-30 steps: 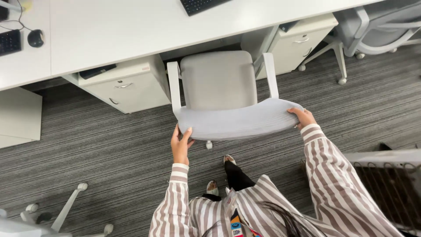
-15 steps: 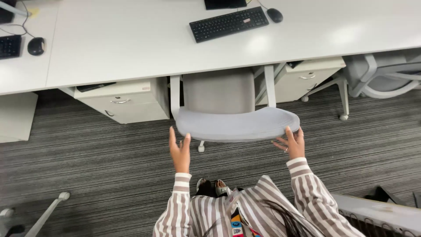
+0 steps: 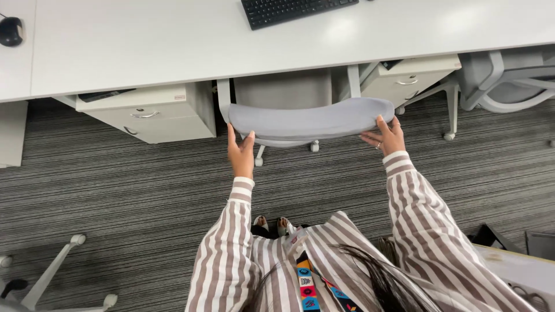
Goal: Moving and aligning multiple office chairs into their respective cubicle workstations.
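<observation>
**Both hands on the chair back, seat tucked under the counter**

Right now I see both hands at the top edge of the grey chair (image 3: 309, 120), whose padded back sits just past the centre of my view, toward 12 o'clock. Its seat lies under the white counter (image 3: 173, 46), between two drawer units. My left hand (image 3: 241, 153) is at the back's left end, at about 10 o'clock from my body, palm against the padding, fingers (image 3: 232, 136) spread upward and curled over the edge. My right hand (image 3: 386, 136) is at the right end, at about 1 o'clock, fingers (image 3: 383, 123) wrapped onto the top edge, with a ring on one of them. Both hands are grasping the chair back.

One cream drawer unit (image 3: 151, 112) is at 9 o'clock from the chair, a second drawer unit (image 3: 407, 80) at 3 o'clock. A black keyboard (image 3: 295, 8) lies on the counter at 12 o'clock, a mouse (image 3: 10, 30) far off at 10. Another chair (image 3: 509, 78) is at 2 o'clock. Striped sleeves (image 3: 416, 208) run down toward 6, over grey striped carpet (image 3: 115, 190).
</observation>
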